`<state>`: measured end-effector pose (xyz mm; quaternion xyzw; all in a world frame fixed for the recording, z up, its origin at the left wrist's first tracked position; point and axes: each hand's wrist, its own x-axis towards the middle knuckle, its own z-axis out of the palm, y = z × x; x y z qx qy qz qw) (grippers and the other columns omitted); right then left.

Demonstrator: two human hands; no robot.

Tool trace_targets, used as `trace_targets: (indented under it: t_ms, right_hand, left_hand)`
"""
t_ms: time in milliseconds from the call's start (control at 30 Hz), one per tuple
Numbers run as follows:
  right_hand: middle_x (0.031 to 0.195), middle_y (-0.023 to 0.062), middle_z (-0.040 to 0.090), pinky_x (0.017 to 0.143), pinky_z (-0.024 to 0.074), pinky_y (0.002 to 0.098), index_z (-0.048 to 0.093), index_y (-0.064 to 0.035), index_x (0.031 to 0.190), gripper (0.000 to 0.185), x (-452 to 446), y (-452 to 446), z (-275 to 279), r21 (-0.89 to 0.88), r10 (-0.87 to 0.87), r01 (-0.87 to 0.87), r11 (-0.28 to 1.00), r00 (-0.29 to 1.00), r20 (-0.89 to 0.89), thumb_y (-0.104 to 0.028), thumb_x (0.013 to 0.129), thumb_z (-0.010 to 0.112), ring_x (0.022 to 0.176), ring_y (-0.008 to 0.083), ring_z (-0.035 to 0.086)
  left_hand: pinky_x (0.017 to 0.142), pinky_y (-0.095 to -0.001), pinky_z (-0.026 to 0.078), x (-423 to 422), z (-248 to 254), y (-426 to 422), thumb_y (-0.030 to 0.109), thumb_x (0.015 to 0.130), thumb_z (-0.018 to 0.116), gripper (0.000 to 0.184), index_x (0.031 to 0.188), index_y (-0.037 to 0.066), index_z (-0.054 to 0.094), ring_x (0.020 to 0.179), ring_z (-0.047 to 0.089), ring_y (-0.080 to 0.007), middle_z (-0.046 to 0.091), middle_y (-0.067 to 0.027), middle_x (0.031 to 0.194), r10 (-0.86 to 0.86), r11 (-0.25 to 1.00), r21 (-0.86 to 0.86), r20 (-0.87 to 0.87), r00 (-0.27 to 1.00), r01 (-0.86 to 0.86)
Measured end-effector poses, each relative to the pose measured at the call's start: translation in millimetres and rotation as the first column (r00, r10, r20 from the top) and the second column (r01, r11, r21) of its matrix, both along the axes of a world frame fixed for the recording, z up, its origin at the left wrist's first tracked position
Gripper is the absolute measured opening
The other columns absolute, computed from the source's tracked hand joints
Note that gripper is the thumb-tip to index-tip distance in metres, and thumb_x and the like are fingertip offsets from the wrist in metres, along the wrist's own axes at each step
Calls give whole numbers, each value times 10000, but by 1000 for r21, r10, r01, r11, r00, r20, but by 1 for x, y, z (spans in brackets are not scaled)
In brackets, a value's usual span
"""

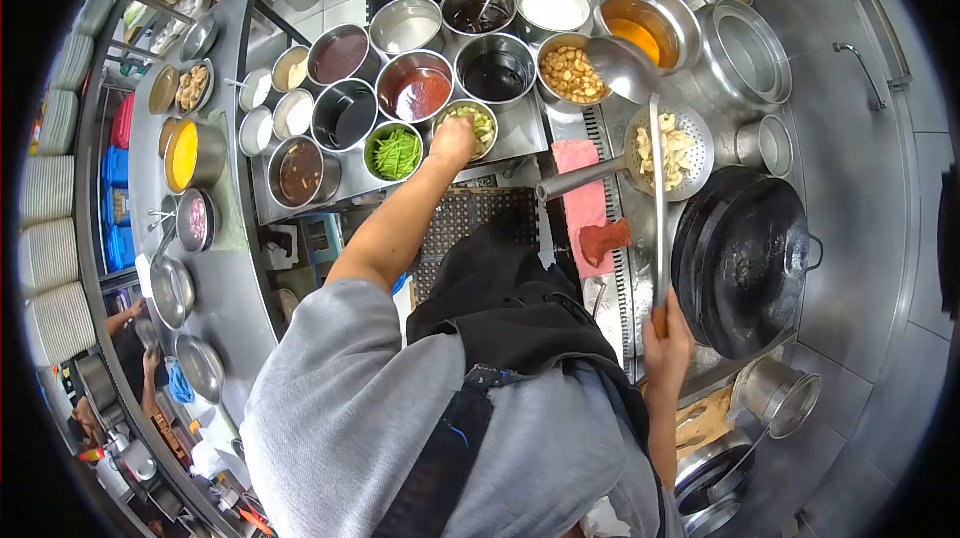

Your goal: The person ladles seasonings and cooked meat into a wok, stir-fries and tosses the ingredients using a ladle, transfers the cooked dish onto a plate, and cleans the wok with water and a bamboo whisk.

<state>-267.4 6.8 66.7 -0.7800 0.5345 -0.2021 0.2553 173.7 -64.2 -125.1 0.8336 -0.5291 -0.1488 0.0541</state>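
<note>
My left hand (pixel 455 141) reaches into a steel pot of pale green chopped pieces (pixel 482 128), its fingertips down among them and hidden. Beside it is a pot of bright green cut vegetables (pixel 393 153). My right hand (pixel 667 338) is wrapped round the wooden handle end of a long ladle (pixel 659 208). The ladle's bowl (pixel 622 68) rests by a pot of nuts (pixel 570 75). Under the ladle's shaft, a perforated strainer (pixel 700 153) holds pale pieces (pixel 672 153).
Pots of red sauce (pixel 418 90) and dark liquid (pixel 495 73) stand ahead. Stacked black woks (pixel 755 263) are at the right, near a pot of orange oil (pixel 640 28). A steel counter (pixel 235 278) with bowls runs along the left. Another person's hand (pixel 152 358) shows far left.
</note>
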Motion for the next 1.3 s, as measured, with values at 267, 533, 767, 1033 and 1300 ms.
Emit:
trace_targets:
  t_ms: [267,533,767,1033,1300]
  right_hand:
    - [1045,295,597,839,467,379,469,76,1279,532,64,-66,3,191,156,-127,973,977,-148,-23,768,584,953,374,619]
    - [777,35,606,472,416,219,445,25,1340,572,60,-88,45,722,-244,80,688,961,126,33,792,607,515,79,506]
    - [767,44,604,447,420,235,461,23,1326,561,55,-74,32,768,-416,75,636,872,259,44,786,611,505,99,518]
    - [788,48,607,453,432,245,465,35,1316,561,48,-70,6,722,-315,8,692,903,291,45,777,620,515,98,532]
    - [784,56,563,358,415,242,448,36,1315,553,47,-34,37,814,-567,-61,577,688,453,1,788,610,471,119,521]
  left_hand:
    - [731,-420,545,-1,-7,7,40,770,556,201,967,2,566,826,652,-374,627,-230,923,44,984,-170,-50,998,-51]
    - [745,-449,529,2,-3,7,29,733,574,180,909,-6,582,813,646,-389,639,-246,894,92,961,-237,-213,973,-143]
    - [695,-466,521,6,1,13,62,772,555,108,848,9,610,741,644,-384,644,-232,801,55,908,-391,-245,968,-151]
    - [696,-485,506,9,12,-3,94,796,573,97,853,35,624,730,633,-389,642,-214,753,27,901,-416,-232,972,-124]
    - [760,-436,506,-54,112,-134,34,761,556,174,910,36,646,870,620,-369,633,-188,959,-537,672,-685,-189,822,282]
